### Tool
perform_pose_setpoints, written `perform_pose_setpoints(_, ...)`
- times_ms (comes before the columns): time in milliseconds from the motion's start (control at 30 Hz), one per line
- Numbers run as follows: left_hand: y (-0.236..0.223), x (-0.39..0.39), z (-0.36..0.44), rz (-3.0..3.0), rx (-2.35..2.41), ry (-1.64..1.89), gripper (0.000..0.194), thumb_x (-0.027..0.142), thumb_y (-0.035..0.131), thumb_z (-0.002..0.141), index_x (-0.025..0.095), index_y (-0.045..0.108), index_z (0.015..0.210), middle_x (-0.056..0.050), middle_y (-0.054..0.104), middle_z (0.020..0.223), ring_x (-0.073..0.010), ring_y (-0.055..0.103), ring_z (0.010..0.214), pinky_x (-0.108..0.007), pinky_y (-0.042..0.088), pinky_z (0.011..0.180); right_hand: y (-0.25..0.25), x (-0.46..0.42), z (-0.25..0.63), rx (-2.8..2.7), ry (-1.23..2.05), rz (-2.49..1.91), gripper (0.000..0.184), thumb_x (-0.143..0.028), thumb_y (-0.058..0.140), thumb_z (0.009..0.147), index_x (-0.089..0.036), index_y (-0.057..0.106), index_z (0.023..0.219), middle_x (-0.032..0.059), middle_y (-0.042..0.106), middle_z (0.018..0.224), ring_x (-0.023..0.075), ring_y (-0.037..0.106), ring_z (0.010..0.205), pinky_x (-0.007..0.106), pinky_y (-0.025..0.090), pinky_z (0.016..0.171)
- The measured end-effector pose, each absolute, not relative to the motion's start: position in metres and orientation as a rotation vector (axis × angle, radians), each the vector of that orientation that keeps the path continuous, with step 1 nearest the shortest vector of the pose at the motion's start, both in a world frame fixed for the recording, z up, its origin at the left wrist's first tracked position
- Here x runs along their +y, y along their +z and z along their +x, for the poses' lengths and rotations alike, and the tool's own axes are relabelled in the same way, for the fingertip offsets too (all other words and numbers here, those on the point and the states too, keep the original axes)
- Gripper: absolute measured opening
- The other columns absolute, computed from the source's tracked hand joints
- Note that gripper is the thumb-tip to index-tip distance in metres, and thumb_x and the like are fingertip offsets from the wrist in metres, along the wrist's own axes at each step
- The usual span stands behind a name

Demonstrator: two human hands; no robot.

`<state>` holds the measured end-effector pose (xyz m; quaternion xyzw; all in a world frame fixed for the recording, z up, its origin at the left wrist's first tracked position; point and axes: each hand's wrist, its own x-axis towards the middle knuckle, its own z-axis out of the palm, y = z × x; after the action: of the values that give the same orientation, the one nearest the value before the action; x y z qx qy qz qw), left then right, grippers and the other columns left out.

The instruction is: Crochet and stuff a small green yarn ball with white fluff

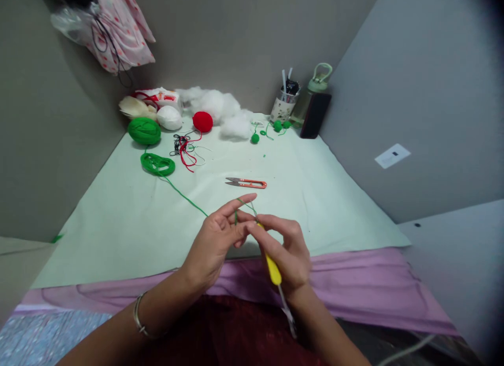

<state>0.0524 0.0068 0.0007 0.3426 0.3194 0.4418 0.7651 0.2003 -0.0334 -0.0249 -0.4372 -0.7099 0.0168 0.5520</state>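
My right hand (291,250) grips a crochet hook by its yellow handle (273,270), the handle slanting down towards me. Green yarn (185,196) runs from a loose coil (157,164) at the left to my left hand (212,245) and loops over its raised index finger. My left thumb and fingers pinch the yarn close to the hook's tip, where the fingertips of both hands meet. Any stitches there are too small to make out. Beyond my hands lie orange-handled thread snips (246,183), apart from both.
At the back left are a green yarn ball (144,131), a red ball (202,122), a white ball (169,117) and white stuffing (216,106). Small green crocheted balls (255,138), a pen cup (283,107), a bottle (305,101) and a phone (316,115) stand or lie back right.
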Motion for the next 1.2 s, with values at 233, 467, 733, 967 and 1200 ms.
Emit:
perform_pose_setpoints(233,0.008,0.013,0.046,0.563,0.598,0.881,0.041,0.017,0.083,0.078,0.018,0.074,0.118,0.005,0.052,0.071,0.0012,0.025,0.049,-0.014,0.024,0.047,-0.019,-0.027,0.206,-1.377,0.336,-0.987,0.024,-0.012,0.060,0.095,-0.026,0.075,0.106,0.0048,0.072,0.091,0.0177,0.068,0.078,0.035,0.058,0.069)
perform_pose_setpoints(467,0.005,0.008,0.050,0.798,0.733,1.056,0.046,0.019,0.083,0.076,0.025,0.074,0.121,0.001,0.063,0.085,-0.0030,0.038,0.054,-0.017,0.031,0.048,-0.017,-0.022,0.201,-1.220,0.631,-0.938,0.016,-0.020,0.058,0.097,-0.022,0.074,0.096,0.0037,0.068,0.082,0.0131,0.063,0.062,0.027,0.055,0.054)
perform_pose_setpoints(733,0.008,0.008,0.048,0.544,0.614,0.883,0.041,0.017,0.082,0.078,0.017,0.075,0.119,0.002,0.057,0.079,0.0030,0.025,0.048,-0.013,0.026,0.045,-0.021,-0.028,0.199,-1.400,0.192,-1.028,0.024,-0.011,0.062,0.093,-0.026,0.077,0.105,0.0050,0.071,0.090,0.0191,0.067,0.081,0.034,0.056,0.069)
perform_pose_setpoints(967,0.009,0.009,0.048,0.660,0.645,0.991,0.042,0.014,0.080,0.079,0.023,0.075,0.119,0.001,0.059,0.087,0.0020,0.034,0.051,-0.012,0.029,0.046,-0.015,-0.015,0.197,-0.949,0.822,-0.870,0.011,-0.026,0.067,0.092,-0.020,0.075,0.088,0.0034,0.067,0.079,0.0115,0.059,0.059,0.027,0.049,0.054)
perform_pose_setpoints(1200,0.011,0.010,0.043,0.590,0.626,0.889,0.039,0.012,0.075,0.080,0.019,0.074,0.119,0.002,0.056,0.083,0.0039,0.028,0.047,-0.012,0.028,0.046,-0.019,-0.018,0.198,-0.950,0.851,-0.851,0.011,-0.023,0.067,0.092,-0.022,0.078,0.091,0.0021,0.067,0.082,0.0111,0.059,0.064,0.027,0.050,0.061)
